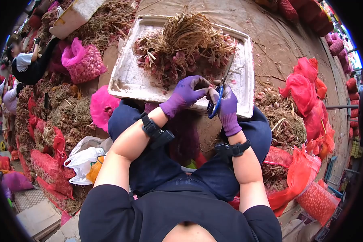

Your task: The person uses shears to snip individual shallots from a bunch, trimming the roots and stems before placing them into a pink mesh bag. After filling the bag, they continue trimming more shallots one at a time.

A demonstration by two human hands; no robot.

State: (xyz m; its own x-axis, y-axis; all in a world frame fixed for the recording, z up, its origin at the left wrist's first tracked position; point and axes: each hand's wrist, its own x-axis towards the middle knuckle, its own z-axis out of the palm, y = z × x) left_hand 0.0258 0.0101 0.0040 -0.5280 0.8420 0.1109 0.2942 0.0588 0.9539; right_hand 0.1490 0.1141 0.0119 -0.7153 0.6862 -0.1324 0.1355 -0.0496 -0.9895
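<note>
L hand: our left hand (pixel 187 93), in a purple glove, is over the tray's near edge at 12 o'clock; fingertips are close tog. by the right hand's, at a small red bit. Can't tell if they're clamped on it.
R hand: our right hand (pixel 226 99), also gloved purple, is closed on the scissors (pixel 218 101), just R of the left hand.
Scissors: blue handles in the grip, blades pointing to approx. 1 o'clock over the tray.
Bulbs: a big pile of red bulbs (pixel 177 58) w/ dry stalks (pixel 189 30) sits on the tray, just beyond our hands.
Tray: white tray (pixel 123 78), dirt-smeared, at 12 o'clock, near edge by our knees.
Wrists: black strap (pixel 151 127) on L, black band (pixel 234 149) on R, each w/ a small device.
Bags: pink net bag (pixel 84 62) of bulbs at 10 o'clock; white plastic bag (pixel 84 164) at 8; red net bag (pixel 304 90) btwn 2 & 3; red mesh sack (pixel 318 201) at 4.
Others: a person (pixel 25 62) in dark & white clothes at 10 o'clock, well apart from us.
</note>
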